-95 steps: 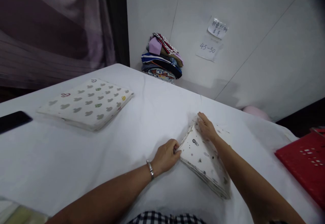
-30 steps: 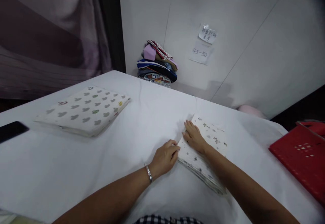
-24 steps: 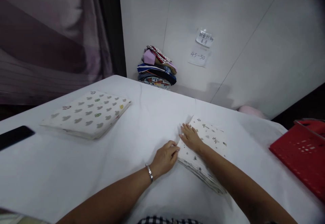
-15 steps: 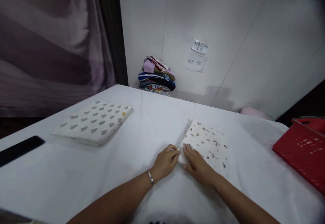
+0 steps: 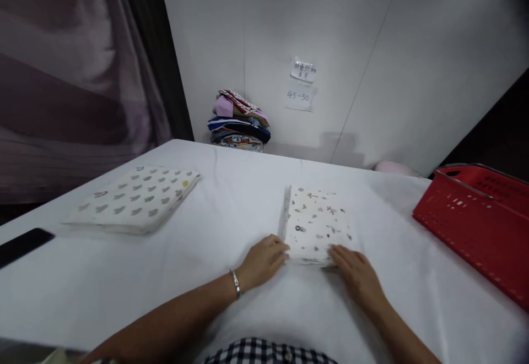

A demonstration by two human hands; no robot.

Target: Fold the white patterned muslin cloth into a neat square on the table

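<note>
A folded white cloth point(image 5: 316, 221) with small scattered prints lies on the white-covered table in front of me. My left hand point(image 5: 264, 260), with a silver bracelet at its wrist, has its fingers bent together at the cloth's near left corner; the thumb is hidden. Over the near right corner rests my right hand point(image 5: 357, 273), fingers stretched out and palm down, slightly blurred. Farther left lies another folded white cloth point(image 5: 136, 196), patterned with grey shapes and a few coloured ones, touched by neither hand.
A red plastic basket point(image 5: 471, 226) stands on the table at the right. At the left edge lies a flat black object point(image 5: 25, 245). Beyond the far edge are a stack of folded fabrics point(image 5: 239, 119) and a pink rounded thing point(image 5: 394, 168). Paper notes point(image 5: 300, 96) hang on the wall.
The printed cloth now lies squarer to me. My right hand has slid from its near left part to the near right corner; my left stays at the left corner. The view has shifted right.
</note>
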